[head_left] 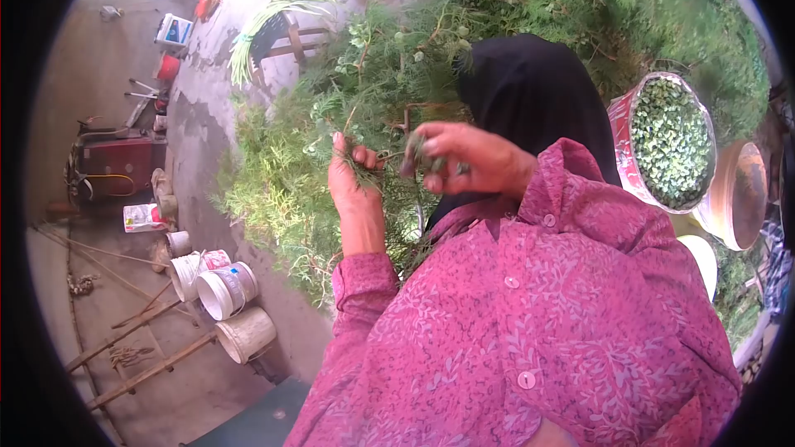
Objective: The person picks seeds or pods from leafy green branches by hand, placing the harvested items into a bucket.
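My left hand (pixel 354 172) is closed round a thin evergreen sprig (pixel 364 172), its thumb pointing up. A short gap away, my right hand (pixel 468 157) has its fingers curled round small greenish pieces that look like cones (pixel 429 163); exactly what lies in the pinch is blurred. Both hands are in front of my pink patterned shirt, over a large heap of evergreen branches (pixel 286 190). Some twigs in the heap carry round pale-green cones. A black cloth (pixel 538 108) covers an area just beyond my right hand.
On the right stand a red-and-white bucket full of green cones (pixel 671 145) and a brownish tub (pixel 739 194). More cut greenery (pixel 613 0) spreads behind. Several white buckets (pixel 228 291), a wooden ladder-like frame (pixel 149 360) and a red machine (pixel 116 167) are at left. Pale green stalks (pixel 273 21) rest on a stool.
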{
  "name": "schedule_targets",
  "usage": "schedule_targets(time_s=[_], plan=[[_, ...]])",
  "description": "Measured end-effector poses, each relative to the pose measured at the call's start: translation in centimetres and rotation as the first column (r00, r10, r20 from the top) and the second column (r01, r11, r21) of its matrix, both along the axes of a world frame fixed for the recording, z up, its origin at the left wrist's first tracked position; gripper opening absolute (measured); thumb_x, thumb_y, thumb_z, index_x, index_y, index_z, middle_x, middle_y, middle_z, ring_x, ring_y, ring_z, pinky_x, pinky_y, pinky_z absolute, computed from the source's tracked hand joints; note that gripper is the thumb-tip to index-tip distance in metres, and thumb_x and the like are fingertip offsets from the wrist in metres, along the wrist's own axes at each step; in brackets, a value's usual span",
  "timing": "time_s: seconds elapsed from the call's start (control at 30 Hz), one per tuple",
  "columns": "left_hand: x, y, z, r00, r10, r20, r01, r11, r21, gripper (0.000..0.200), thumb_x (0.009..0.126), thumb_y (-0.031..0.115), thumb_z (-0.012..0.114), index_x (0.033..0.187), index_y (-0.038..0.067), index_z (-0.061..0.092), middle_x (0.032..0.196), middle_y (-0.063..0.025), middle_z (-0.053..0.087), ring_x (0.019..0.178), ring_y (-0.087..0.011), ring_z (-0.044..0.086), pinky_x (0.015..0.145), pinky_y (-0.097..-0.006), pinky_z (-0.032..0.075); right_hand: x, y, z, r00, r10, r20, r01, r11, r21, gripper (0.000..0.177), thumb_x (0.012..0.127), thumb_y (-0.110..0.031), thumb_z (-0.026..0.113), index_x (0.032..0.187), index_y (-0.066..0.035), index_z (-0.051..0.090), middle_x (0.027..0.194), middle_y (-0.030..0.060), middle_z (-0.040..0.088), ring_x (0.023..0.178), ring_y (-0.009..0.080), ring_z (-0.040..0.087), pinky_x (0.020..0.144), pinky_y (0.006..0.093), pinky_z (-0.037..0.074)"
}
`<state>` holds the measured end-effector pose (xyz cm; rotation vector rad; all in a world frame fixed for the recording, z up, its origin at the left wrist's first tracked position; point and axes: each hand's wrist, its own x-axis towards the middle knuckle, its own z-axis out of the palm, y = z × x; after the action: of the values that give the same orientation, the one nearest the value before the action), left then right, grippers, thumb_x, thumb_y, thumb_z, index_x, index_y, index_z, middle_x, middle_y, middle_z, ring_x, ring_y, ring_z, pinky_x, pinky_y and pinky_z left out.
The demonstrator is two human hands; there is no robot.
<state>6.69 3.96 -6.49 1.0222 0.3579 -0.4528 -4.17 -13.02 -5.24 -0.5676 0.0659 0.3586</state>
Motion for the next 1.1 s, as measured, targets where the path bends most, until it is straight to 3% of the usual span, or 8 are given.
schedule_targets(time_s=[0.1,0.2,0.43,0.5,0.57,0.77,0.83,1.1], plan=[[0.0,0.4,0.3,0.998,0.057,-0.021,-0.056,0.997,0.045,0.027,0.083,0.036,0.056,0.071,0.015,0.043,0.053,0.0028,0.036,0.048,-0.0127,0.032,0.049,-0.0281,0.026,0.6,-3.3,0.5,0.984,-0.160,0.073,0.159,0.987,0.027,0.016,0.084,-0.013,0.049,0.094,-0.002,0.053,0.084,0.0119,0.059,0.054,0.0085,0.050,0.039,0.0131,0.034],[0.6,1.3,-0.1,0.997,0.072,-0.016,-0.072,0.997,0.011,0.027,0.083,0.036,0.057,0.071,0.016,0.043,0.054,0.0030,0.035,0.048,-0.0127,0.032,0.049,-0.0292,0.027,0.1,-5.3,1.8,0.948,-0.315,0.035,0.317,0.938,-0.138,0.014,0.084,-0.010,0.049,0.094,-0.001,0.053,0.082,0.0106,0.058,0.052,0.0085,0.050,0.037,0.0141,0.031],[1.1,3.1,-0.2,0.996,0.081,0.024,-0.081,0.997,0.006,0.024,0.088,0.035,0.047,0.073,0.017,0.040,0.054,0.0026,0.039,0.048,-0.0140,0.037,0.049,-0.0325,0.032,0.2,-3.3,-0.3,0.943,-0.321,-0.082,0.300,0.933,-0.199,0.011,0.085,-0.015,0.051,0.086,-0.004,0.053,0.073,0.0065,0.056,0.049,0.0091,0.049,0.034,0.0173,0.028],[1.0,3.2,0.1,0.995,0.102,0.012,-0.102,0.995,0.015,0.024,0.088,0.035,0.047,0.074,0.017,0.040,0.054,0.0027,0.039,0.048,-0.0139,0.036,0.050,-0.0325,0.032,0.0,-1.9,-1.0,0.922,-0.340,-0.185,0.257,0.894,-0.366,0.015,0.089,-0.019,0.049,0.081,-0.006,0.052,0.068,0.0053,0.054,0.047,0.0065,0.047,0.032,0.0158,0.027],[0.9,3.1,0.3,0.993,0.119,0.000,-0.119,0.993,0.020,0.024,0.089,0.035,0.047,0.074,0.016,0.040,0.054,0.0028,0.038,0.049,-0.0138,0.036,0.050,-0.0325,0.032,-0.2,-0.5,-1.4,0.845,-0.329,-0.421,0.175,0.915,-0.365,0.015,0.089,-0.019,0.049,0.083,-0.005,0.050,0.065,0.0055,0.052,0.043,0.0055,0.043,0.032,0.0162,0.027],[0.7,3.3,0.7,0.993,0.117,0.004,-0.117,0.993,0.031,0.026,0.089,0.036,0.047,0.074,0.016,0.039,0.055,0.0026,0.036,0.050,-0.0137,0.034,0.050,-0.0325,0.031,2.2,0.5,-2.8,0.751,-0.388,-0.535,0.257,0.917,-0.304,0.019,0.086,-0.019,0.054,0.085,-0.002,0.047,0.070,0.0079,0.049,0.046,0.0089,0.041,0.034,0.0206,0.026],[0.7,3.1,0.8,0.988,0.152,-0.001,-0.152,0.987,0.048,0.026,0.088,0.035,0.047,0.074,0.016,0.039,0.055,0.0022,0.036,0.050,-0.0139,0.034,0.051,-0.0323,0.031,2.3,1.3,-3.4,0.717,-0.265,-0.645,0.162,0.963,-0.216,0.016,0.088,-0.023,0.052,0.086,-0.009,0.044,0.065,0.0015,0.043,0.045,0.0067,0.037,0.035,0.0203,0.024],[0.4,2.8,0.8,0.988,0.157,-0.006,-0.156,0.987,0.026,0.026,0.085,0.035,0.053,0.075,0.014,0.042,0.055,0.0023,0.035,0.050,-0.0133,0.034,0.051,-0.0293,0.029,4.4,1.2,-4.5,0.669,-0.372,-0.643,0.325,0.925,-0.197,0.015,0.087,-0.027,0.053,0.088,-0.015,0.045,0.069,0.0011,0.045,0.047,0.0080,0.039,0.040,0.0219,0.027]])
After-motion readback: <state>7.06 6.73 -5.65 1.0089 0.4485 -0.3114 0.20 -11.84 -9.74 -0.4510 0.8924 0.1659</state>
